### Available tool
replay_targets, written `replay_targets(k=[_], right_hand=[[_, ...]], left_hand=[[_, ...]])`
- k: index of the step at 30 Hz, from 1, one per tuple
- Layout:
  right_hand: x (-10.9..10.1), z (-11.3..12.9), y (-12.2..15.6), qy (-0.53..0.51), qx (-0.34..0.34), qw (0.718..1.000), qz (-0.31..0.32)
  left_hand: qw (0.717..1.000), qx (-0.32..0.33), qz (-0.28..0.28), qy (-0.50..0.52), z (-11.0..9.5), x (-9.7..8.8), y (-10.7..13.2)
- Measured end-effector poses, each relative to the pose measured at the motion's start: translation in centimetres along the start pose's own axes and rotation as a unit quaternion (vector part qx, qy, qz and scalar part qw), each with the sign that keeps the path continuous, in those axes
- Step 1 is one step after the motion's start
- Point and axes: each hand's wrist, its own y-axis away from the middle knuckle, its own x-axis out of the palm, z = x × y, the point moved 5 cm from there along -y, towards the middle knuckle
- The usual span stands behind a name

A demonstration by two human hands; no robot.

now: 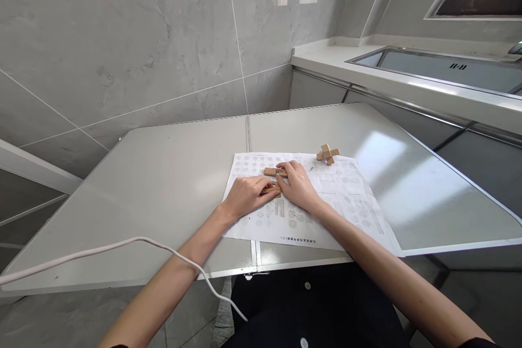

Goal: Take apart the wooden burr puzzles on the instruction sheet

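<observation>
Over the middle of a printed instruction sheet, both hands are close together on notched wooden puzzle pieces. My left hand is closed on a wooden puzzle piece, thumb along its near side. Just beyond it lies another wooden puzzle piece, its right end between the thumb and fingers of my right hand. My fingers partly cover both pieces, so their full shape is hidden. An assembled wooden burr puzzle sits on the sheet's far right edge, apart from both hands.
The sheet lies on a pale folding table with a seam down its middle. A white cable crosses over my left forearm. A grey tiled wall stands behind; a counter with a sink is at the right.
</observation>
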Motion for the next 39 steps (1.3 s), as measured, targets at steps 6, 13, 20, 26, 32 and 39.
replay_targets(k=[6,13,20,26,32,39], right_hand=[[0.0,-0.1,0.0,0.009,-0.001,1.0,0.001],[0.0,-0.1,-0.1,-0.001,-0.002,1.0,-0.004],[-0.2,0.2,0.0,-0.007,-0.001,1.0,0.001],[-0.3,0.3,-0.1,-0.005,-0.002,1.0,0.005],[-0.4,0.4,-0.2,-0.021,-0.003,1.0,0.015],[-0.5,0.6,-0.3,-0.05,-0.003,0.999,0.018]], left_hand=[[1.0,-0.013,-0.009,0.026,0.2,0.0,-0.1],[0.999,0.021,-0.022,-0.026,-0.1,-0.2,-0.2],[0.995,0.05,0.0,-0.092,0.6,0.0,-0.3],[0.995,0.05,0.008,-0.091,1.0,0.2,-0.3],[0.995,0.04,0.024,-0.087,0.7,0.0,-0.4],[0.991,0.027,0.072,-0.106,1.1,0.2,-0.5]])
